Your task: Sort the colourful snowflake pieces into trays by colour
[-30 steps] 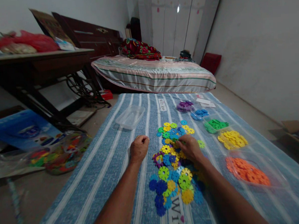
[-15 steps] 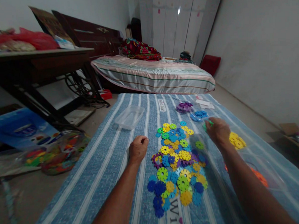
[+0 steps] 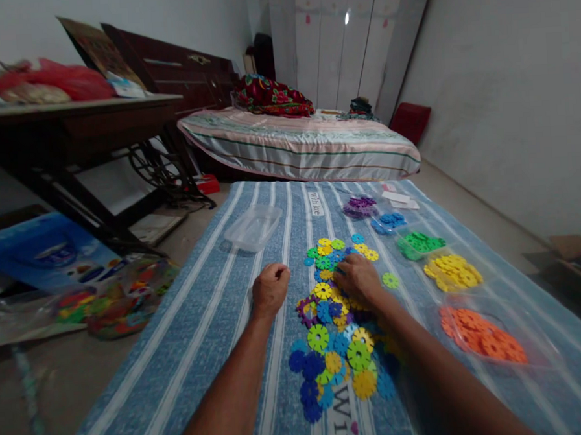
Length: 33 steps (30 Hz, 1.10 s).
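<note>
My left hand (image 3: 271, 288) rests on the striped blue cloth as a loose fist, just left of the pile; nothing shows in it. My right hand (image 3: 359, 280) is over the middle of a mixed pile of flat, notched plastic disc pieces (image 3: 359, 355). Its fingers point down and left among the pieces, and their tips are hidden. A light green disc (image 3: 390, 280) lies alone beside that hand. Farther right are sorted discs in clear containers: green ones (image 3: 421, 243), yellow ones (image 3: 453, 272), orange ones (image 3: 484, 337), blue ones (image 3: 389, 223) and purple ones (image 3: 359, 206).
A clear plastic tray (image 3: 253, 228) sits at the back left of the cloth (image 3: 202, 313). White paper slips (image 3: 397, 198) lie at the far right. Beyond stands a bed (image 3: 296, 146); a sewing machine table (image 3: 85, 111) is on the left, with bags of toys (image 3: 129, 297) on the floor.
My right hand has moved left from the green discs' container to the mixed pile. The green and orange discs now show fully. My left hand stays in place.
</note>
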Tool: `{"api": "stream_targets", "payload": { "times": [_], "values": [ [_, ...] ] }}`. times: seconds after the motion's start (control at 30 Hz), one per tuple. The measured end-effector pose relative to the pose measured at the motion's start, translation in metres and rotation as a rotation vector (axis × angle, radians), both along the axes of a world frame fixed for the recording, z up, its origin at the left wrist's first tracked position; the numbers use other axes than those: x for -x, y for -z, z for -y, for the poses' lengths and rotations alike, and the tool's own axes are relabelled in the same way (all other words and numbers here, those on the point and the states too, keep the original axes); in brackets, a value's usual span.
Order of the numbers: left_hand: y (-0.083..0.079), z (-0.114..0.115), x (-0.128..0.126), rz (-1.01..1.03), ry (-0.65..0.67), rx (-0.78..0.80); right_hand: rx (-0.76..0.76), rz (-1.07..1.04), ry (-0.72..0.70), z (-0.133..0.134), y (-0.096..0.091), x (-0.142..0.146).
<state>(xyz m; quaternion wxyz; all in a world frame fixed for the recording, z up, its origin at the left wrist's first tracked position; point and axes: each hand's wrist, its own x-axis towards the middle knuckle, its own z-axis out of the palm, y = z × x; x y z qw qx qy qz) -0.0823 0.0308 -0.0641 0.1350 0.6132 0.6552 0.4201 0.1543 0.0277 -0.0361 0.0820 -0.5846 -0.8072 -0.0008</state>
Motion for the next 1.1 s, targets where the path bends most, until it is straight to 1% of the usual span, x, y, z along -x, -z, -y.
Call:
{"api": "stream_targets", "payload": {
  "times": [0.17,0.23,0.4,0.5,0.67,0.83,1.1],
  "values": [
    [0.001,0.001,-0.001,0.001,-0.004,-0.003,-0.007,0.049,0.135,0.007,0.002,-0.014],
    [0.001,0.001,-0.001,0.006,-0.001,0.004,-0.003,0.050,0.145,0.006,0.000,-0.013],
    [-0.002,0.003,-0.001,0.003,0.001,0.014,-0.001,-0.010,0.041,-0.001,-0.006,0.003],
    [-0.002,0.003,-0.002,0.002,0.001,0.011,0.011,-0.009,0.041,-0.005,-0.006,0.010],
    [-0.002,0.003,-0.002,-0.011,0.000,0.018,0.064,0.028,0.008,-0.009,-0.004,0.005],
    [-0.001,0.002,-0.002,-0.032,-0.009,0.026,0.149,0.039,-0.021,-0.011,-0.009,0.000],
    [-0.001,0.001,-0.001,-0.031,-0.004,0.016,0.202,0.042,-0.081,-0.013,-0.014,-0.002]
  ]
}}
